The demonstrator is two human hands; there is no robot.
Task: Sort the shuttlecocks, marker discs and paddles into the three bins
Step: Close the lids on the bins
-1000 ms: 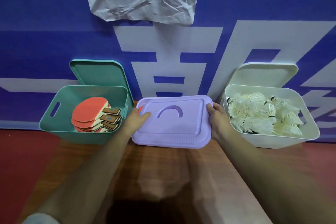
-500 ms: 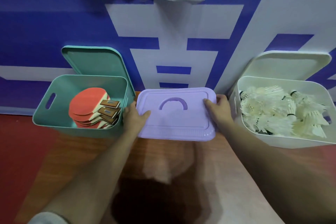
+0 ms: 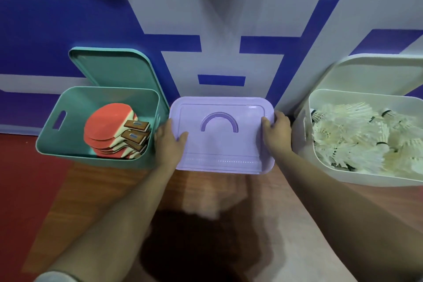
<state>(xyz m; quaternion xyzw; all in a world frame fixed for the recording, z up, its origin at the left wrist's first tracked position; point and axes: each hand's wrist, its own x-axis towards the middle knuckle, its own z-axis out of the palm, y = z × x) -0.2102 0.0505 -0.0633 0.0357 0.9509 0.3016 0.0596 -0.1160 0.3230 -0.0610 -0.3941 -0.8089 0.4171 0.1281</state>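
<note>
While both hands grip purple lid, no legible labels, banner glyphs cropped.

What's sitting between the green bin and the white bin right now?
In the head view, the purple lid lies between the green bin and the white bin, with the left hand and right hand gripping its two ends.

paddles in left bin | lidded bin centre | shuttlecocks in right bin
</note>
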